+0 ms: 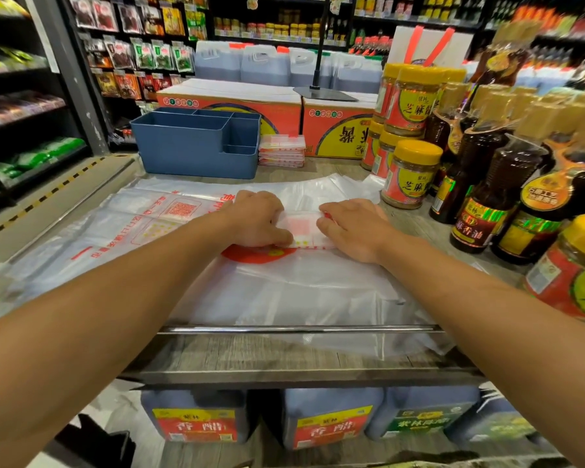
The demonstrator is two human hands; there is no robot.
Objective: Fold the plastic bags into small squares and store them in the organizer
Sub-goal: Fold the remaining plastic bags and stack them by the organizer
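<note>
Your readable print, operator: yellow-lidded jars (413,179) at your right carry 芝麻酱, last character partly cut off. Dark bottle (477,220) label reads 芝麻香油. Two jugs (196,422) under the counter show 香醋. Red carton (338,133) behind shows 暴, upside down. Bag print (169,214) too faint to read.

Two hands (260,219), one blue organizer (196,146), two red cartons (230,106), three lower jugs (196,417).

Head-worn wide-angle view, forward and down, close over the shelf top (284,359) amid shop aisles.
</note>
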